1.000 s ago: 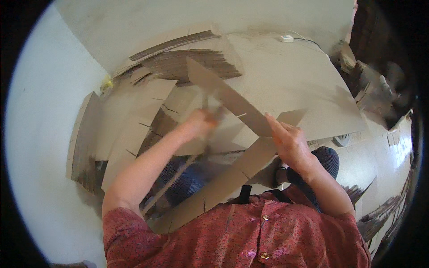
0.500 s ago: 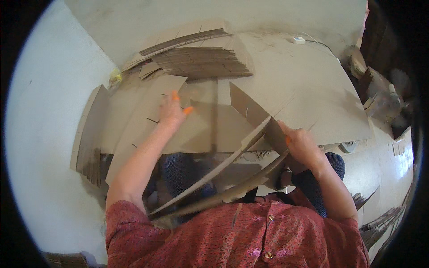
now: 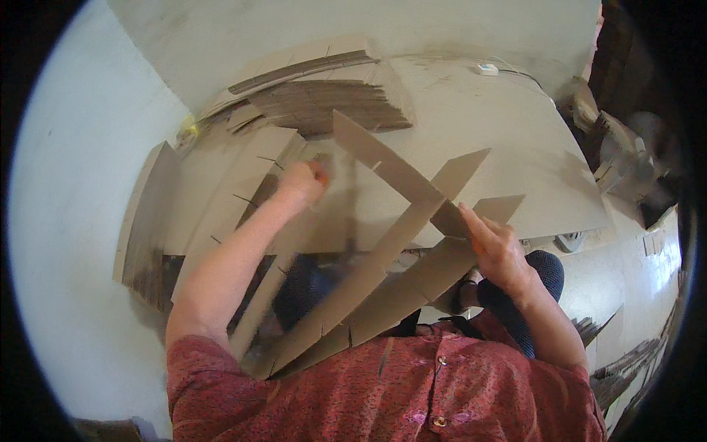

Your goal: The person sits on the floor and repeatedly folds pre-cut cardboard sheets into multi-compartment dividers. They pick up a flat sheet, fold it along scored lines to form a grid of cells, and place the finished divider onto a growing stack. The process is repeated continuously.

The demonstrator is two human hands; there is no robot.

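My right hand [image 3: 501, 247] grips a short slotted cardboard strip [image 3: 383, 158], fingers along one side. Two long cardboard strips [image 3: 405, 287] cross that short strip, their far ends sticking out past it and their near ends reaching my shirt. My left hand [image 3: 303, 184] is closed around the far end of another long cardboard strip [image 3: 266, 298], blurred there by motion; this strip slants down toward my left elbow. Beneath my left forearm lies a stack of slit cardboard strips [image 3: 236, 177] on the table.
A large stack of cardboard strips [image 3: 328, 107] stands at the back of the table [image 3: 508, 147]. More cardboard pieces [image 3: 147, 228] lean by the left wall. A white power socket [image 3: 487, 69] with a cable lies at the far right. Cardboard heaps [image 3: 626, 383] lie on the floor.
My left hand has closed on a long strip and lifted it off the left stack, moving slightly right. My right hand has tilted the crossed strips, so their far ends now show above the table.
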